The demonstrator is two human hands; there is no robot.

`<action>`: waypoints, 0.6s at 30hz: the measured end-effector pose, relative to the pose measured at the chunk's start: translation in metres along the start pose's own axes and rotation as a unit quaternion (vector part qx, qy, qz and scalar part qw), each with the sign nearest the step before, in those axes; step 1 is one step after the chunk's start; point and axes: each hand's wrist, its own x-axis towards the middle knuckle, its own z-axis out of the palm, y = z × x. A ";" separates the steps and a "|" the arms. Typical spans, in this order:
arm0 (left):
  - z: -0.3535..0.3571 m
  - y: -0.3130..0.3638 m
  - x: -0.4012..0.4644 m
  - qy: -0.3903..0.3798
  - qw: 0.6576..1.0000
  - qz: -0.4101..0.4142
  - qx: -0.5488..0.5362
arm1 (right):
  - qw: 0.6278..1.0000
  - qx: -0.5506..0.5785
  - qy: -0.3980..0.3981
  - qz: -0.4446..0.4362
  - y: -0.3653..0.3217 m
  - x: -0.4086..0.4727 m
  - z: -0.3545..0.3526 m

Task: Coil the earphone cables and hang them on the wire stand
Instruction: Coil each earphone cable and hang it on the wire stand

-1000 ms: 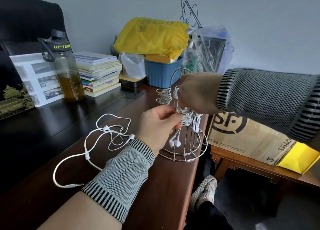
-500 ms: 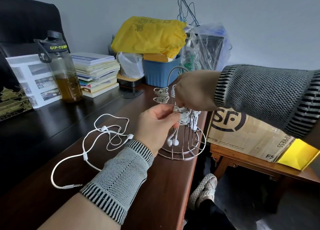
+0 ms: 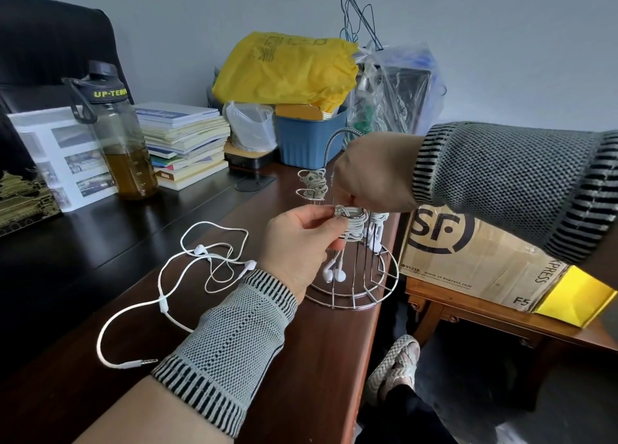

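Left hand (image 3: pixel 297 243) pinches the coiled earphone bundle (image 3: pixel 351 223) at its top loop, thumb and fingers closed on the cable, steadying it against a hook of the wire stand (image 3: pixel 354 276). Right hand (image 3: pixel 371 176) comes in from above, fingers curled down onto the same loop, likely guiding it over the hook so the coil hangs free. Its two earbuds (image 3: pixel 334 274) dangle below, inside the stand's ring. Another wound bundle (image 3: pixel 312 184) already sits on a higher hook. On the dark table (image 3: pixel 100 243), just left, one loose earphone cable (image 3: pixel 187 276) lies uncoiled, surely next. Beyond sit a water bottle (image 3: pixel 117 142) and stacked books (image 3: pixel 187 142).
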 end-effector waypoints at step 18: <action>0.002 0.000 -0.004 0.007 0.994 0.077 0.078 | 0.989 0.076 0.119 0.039 0.000 -0.001 0.010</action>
